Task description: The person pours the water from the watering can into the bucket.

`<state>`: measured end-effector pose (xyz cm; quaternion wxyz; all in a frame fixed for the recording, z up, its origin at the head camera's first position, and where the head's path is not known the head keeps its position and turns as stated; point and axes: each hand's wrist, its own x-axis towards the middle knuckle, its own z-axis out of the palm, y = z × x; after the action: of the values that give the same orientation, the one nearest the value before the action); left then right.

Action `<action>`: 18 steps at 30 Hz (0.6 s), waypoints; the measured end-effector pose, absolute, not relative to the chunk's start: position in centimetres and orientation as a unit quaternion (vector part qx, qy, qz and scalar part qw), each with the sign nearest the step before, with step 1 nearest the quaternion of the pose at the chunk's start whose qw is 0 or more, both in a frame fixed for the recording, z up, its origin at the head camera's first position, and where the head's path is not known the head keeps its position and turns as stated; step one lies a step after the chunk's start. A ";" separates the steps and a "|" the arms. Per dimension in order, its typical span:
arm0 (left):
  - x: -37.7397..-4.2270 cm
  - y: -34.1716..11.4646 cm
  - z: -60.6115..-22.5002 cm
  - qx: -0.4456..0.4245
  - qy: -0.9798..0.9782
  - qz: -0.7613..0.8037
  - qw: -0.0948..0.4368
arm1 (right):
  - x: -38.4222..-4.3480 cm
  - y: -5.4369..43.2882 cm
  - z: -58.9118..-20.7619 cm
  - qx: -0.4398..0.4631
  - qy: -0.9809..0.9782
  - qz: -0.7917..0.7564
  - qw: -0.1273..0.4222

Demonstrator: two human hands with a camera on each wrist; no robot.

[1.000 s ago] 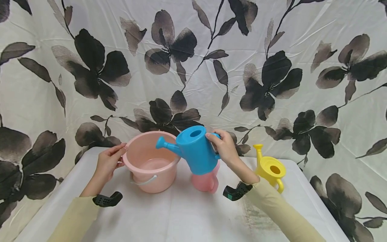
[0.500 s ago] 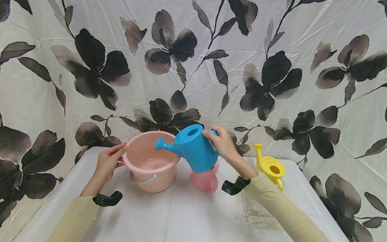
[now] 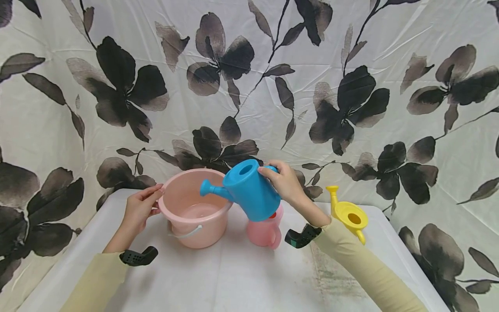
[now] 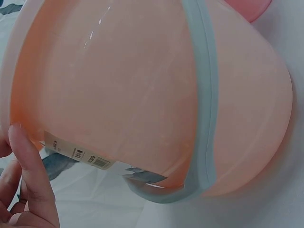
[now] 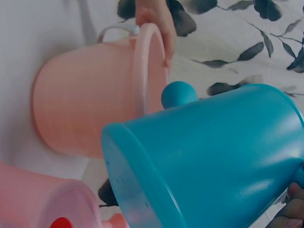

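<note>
Using our right hand (image 3: 287,185), we grip a blue plastic watering can (image 3: 251,193); our left hand (image 3: 141,209) pinches a pink plastic bucket (image 3: 210,229).

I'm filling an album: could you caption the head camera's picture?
The left hand grips a pink bucket; the right hand holds a blue watering can tilted toward it.

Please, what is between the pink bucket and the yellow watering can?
In the head view, a pink can stands on the white table between them; the right hand holds the blue watering can tilted, partly hiding it.
</note>
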<state>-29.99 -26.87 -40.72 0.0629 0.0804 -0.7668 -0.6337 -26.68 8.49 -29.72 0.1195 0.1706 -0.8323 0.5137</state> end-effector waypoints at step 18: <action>-30.2 -26.9 -40.9 0.078 -0.763 -0.638 0.066 | -26.7 8.2 -29.3 0.160 -0.852 0.484 0.119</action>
<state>-30.17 -26.91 -40.93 0.0663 0.0779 -0.7629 -0.6384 -26.73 8.16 -29.33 0.1195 0.1605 -0.8521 0.4837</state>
